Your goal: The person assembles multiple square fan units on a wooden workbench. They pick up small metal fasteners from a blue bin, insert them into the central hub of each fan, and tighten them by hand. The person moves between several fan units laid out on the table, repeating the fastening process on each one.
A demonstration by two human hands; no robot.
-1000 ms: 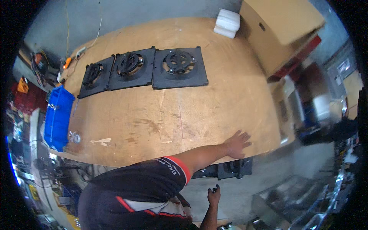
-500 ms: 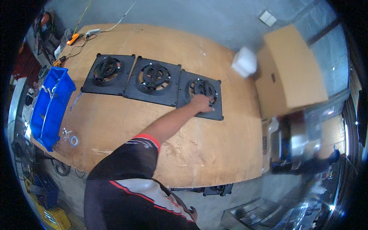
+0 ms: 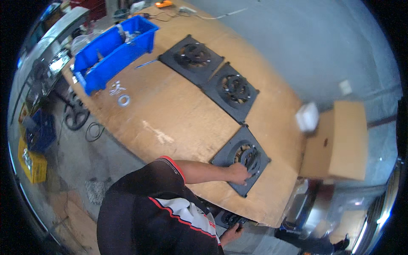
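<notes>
A black square burner plate [image 3: 229, 154] with a round opening and inner fitting lies near the table's front right. My left hand [image 3: 240, 173] reaches over it, fingers bent onto its round middle part. Beyond it, two similar burner plates [image 3: 235, 108] [image 3: 180, 63] lie side by side, and the nearest plate meets the middle one only at a corner. Below the table's front edge, my right hand [image 3: 231, 234] has its fingers round the edge of another dark plate [image 3: 231, 219], mostly hidden by the table and my shirt.
On the wooden table [image 3: 170, 114] a long blue bin [image 3: 114, 55] holds metal parts. Small metal pieces [image 3: 115, 88], a tape-like ring [image 3: 123, 100] and a screwdriver [image 3: 145, 64] lie near it. A cardboard box [image 3: 346, 140] and a white block [image 3: 307, 117] stand at the right.
My view has turned and shifted. The nearest burner plate has slid toward me, away from the row, under my left hand. My right hand has come up to the dark plate below the table.
</notes>
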